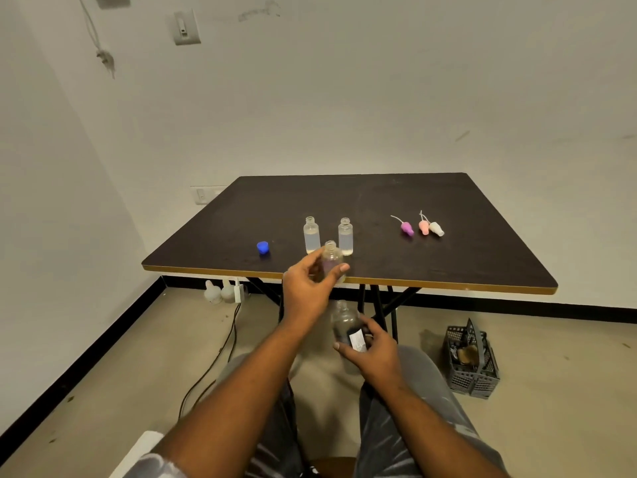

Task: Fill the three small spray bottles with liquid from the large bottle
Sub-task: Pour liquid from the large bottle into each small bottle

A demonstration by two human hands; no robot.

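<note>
My left hand (308, 288) grips a small clear spray bottle (331, 258), uncapped, at the table's near edge. Below it, in front of the table, my right hand (370, 350) holds the large clear bottle (344, 322) with a white label, its open neck pointing up towards the small one. Two more small uncapped bottles stand on the dark table (448, 257): the left bottle (311, 235) and the right bottle (345, 237), both holding clear liquid. A blue cap (263, 247) lies to their left. Three spray tops, purple (406, 228), pink (424, 227) and white (436, 229), lie at the right.
A grey plastic basket (471, 362) sits on the floor to the right. White bottles (217, 292) and a power strip stand by the wall under the table, with cables (220, 353) trailing across the floor. The table's folding legs (379, 305) are just behind my hands.
</note>
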